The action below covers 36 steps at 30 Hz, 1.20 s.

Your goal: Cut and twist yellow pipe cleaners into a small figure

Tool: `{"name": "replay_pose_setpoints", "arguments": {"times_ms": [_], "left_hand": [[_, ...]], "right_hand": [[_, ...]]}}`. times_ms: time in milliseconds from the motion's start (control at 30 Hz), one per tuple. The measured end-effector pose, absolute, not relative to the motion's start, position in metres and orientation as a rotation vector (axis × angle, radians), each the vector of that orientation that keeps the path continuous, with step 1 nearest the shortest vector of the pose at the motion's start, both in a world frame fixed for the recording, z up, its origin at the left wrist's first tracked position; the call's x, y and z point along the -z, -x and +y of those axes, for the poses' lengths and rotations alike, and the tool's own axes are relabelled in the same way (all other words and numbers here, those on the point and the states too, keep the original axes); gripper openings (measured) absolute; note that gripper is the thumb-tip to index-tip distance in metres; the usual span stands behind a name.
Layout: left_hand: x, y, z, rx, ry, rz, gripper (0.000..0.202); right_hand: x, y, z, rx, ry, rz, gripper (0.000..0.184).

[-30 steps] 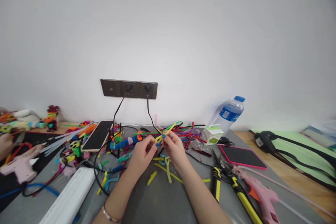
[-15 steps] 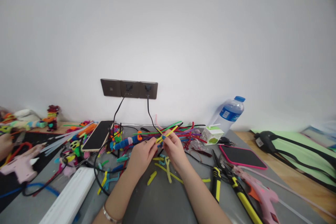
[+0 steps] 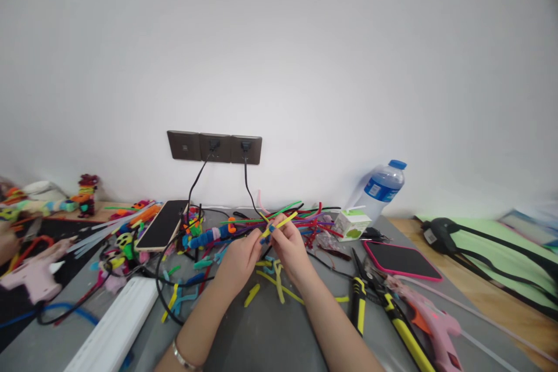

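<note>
My left hand point(image 3: 241, 257) and my right hand point(image 3: 288, 249) meet above the grey mat, fingertips pinched close together. Between them is a yellow pipe cleaner point(image 3: 286, 221), one end sticking out up and to the right and a short piece poking up at the left. A bit of blue shows at the fingertips; whether it is part of the same piece I cannot tell. Below the hands lie a short yellow pipe cleaner piece point(image 3: 251, 294) and a bent pale-yellow one point(image 3: 279, 282). Behind them spreads a pile of coloured pipe cleaners point(image 3: 305, 222).
To the right are yellow-black pliers point(image 3: 360, 302), a pink glue gun point(image 3: 436, 325), a pink-edged phone point(image 3: 405, 260), a drink carton point(image 3: 352, 225) and a water bottle point(image 3: 383, 189). On the left are a white power strip point(image 3: 117, 325), black cables and another phone point(image 3: 163, 225). Another person's hand point(image 3: 7, 241) is at far left.
The yellow pipe cleaner between my fingertips has turned a little, its free end now lying lower and further right. My hands have barely shifted. The other person's hand at far left has moved slightly.
</note>
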<state>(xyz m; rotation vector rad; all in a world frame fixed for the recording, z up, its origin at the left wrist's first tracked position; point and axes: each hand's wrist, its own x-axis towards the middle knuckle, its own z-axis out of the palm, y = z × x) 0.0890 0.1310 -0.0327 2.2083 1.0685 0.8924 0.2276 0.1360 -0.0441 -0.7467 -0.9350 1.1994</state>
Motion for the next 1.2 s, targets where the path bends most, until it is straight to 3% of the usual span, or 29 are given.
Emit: {"name": "replay_pose_setpoints", "arguments": {"times_ms": [700, 1200], "left_hand": [[0.0339, -0.0886, 0.1321, -0.911, -2.186, 1.001, 0.021], [0.0344, -0.0845, 0.1337, -0.951, -2.294, 1.114, 0.022]], "right_hand": [[0.0410, -0.2278, 0.1338, -1.147, 0.672, -1.009, 0.020], [0.0387, -0.2266, 0.1326, -1.282, 0.692, -0.929, 0.018]]}}
